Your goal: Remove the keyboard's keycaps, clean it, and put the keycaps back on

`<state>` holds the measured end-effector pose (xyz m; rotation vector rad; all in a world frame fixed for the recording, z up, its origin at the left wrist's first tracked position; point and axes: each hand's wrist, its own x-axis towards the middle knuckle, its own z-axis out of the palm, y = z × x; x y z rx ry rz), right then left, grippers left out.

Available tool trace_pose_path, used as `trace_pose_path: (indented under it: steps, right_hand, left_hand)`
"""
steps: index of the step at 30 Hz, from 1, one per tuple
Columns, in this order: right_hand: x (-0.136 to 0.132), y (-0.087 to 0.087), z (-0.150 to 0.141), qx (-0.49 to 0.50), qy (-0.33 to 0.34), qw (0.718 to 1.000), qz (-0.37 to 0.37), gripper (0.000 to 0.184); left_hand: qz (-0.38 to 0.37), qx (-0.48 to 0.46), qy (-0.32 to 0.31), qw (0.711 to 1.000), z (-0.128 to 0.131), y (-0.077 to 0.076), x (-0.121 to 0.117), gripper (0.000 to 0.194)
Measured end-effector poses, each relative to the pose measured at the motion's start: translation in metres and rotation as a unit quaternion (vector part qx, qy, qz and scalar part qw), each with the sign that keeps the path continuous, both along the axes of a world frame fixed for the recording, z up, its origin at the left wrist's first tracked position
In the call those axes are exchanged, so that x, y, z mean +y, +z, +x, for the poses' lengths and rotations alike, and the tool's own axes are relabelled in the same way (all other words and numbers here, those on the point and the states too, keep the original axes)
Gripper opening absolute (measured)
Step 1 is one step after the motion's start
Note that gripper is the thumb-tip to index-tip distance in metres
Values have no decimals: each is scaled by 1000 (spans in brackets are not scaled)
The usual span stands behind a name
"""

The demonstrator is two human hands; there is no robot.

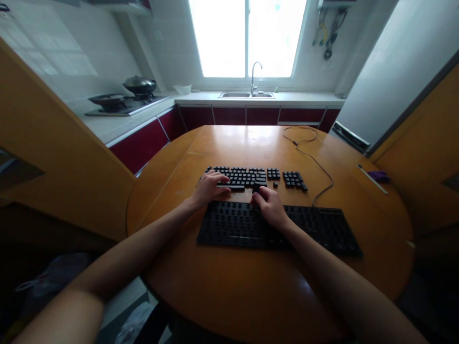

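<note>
Midway between the left and right edges of the table (233, 282), the right hand (271, 205) pinches what looks like a black keycap (256, 187) by the keyboard base (229, 224), likely light, stiff, slick, best held by its sides, while the left hand's (210, 186) grip cannot be told

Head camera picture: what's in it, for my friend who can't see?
A person's right hand holds a small black piece by a keyboard base on a rounded wooden table; the left hand is at loose black keycaps laid in rows. Behind is a sink.
</note>
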<state>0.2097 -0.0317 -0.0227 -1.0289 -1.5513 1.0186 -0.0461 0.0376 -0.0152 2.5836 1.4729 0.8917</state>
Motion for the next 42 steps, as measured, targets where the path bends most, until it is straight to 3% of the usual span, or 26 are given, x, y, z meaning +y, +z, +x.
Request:
trace_pose_path:
  steps: [4, 7, 10, 13, 16, 21, 30, 36, 42]
  right_hand:
    - [2, 10, 6, 65, -15, 998, 3, 26]
    - [7, 22, 22, 97, -44, 994, 20, 26]
    - [14, 28, 46, 114, -91, 989, 22, 25]
    - [23, 26, 67, 119, -120, 986, 10, 23]
    - [29, 22, 77, 118, -127, 985, -2, 23]
    - [33, 18, 75, 112, -113, 987, 0, 25]
    - [33, 17, 76, 75, -110, 991, -4, 29]
    - [35, 13, 74, 79, -109, 991, -10, 30]
    - [36, 6, 68, 69, -92, 993, -22, 31]
  left_hand:
    - [44, -43, -19, 998, 18, 19, -25, 17]
    - [11, -46, -116, 992, 50, 31, -67, 18]
    - [-65, -2, -237, 969, 86, 29, -109, 25]
    - [-87, 46, -277, 956, 110, 19, -130, 31]
    - [-101, 63, -275, 954, 117, 12, -130, 32]
    - [-101, 22, -230, 968, 108, 11, -129, 24]
    - [-31, 56, -226, 972, 96, 8, -149, 18]
    - [-65, 43, -226, 971, 111, 16, -142, 25]
    - [-107, 81, -217, 967, 126, 11, -139, 19]
